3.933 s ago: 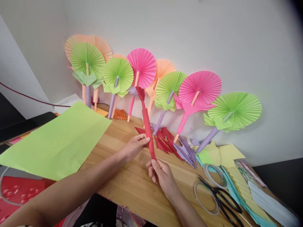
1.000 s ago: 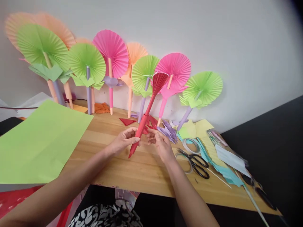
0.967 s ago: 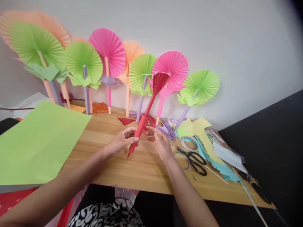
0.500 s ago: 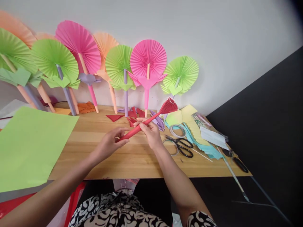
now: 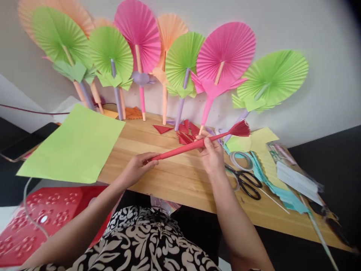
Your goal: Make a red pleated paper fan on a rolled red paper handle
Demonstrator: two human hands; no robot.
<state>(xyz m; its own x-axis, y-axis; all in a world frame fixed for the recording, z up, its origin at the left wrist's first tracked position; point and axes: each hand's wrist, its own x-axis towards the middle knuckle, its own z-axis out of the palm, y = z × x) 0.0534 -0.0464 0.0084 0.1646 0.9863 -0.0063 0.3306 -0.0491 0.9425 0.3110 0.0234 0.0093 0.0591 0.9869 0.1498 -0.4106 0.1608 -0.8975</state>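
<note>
I hold a red paper fan stick (image 5: 186, 148) nearly level above the wooden table (image 5: 172, 180). Its folded red pleated head (image 5: 240, 129) points right. My left hand (image 5: 138, 168) pinches the stick's lower end with closed fingers. My right hand (image 5: 211, 152) grips the stick farther up, near the thin part below the pleats. Red paper scraps (image 5: 184, 133) lie on the table just behind my hands.
A row of open paper fans, pink (image 5: 225, 56) and green (image 5: 273, 75) among them, leans on the wall. A green sheet (image 5: 76, 145) lies left. Scissors (image 5: 246, 183), tape rolls (image 5: 240, 161) and coloured paper (image 5: 282, 188) lie right. A red stool (image 5: 42, 218) stands below left.
The red fan stick has tilted from upright to nearly level, head swinging right. My right hand slid up the stick; my left moved to its lower end. The camera view shifted.
</note>
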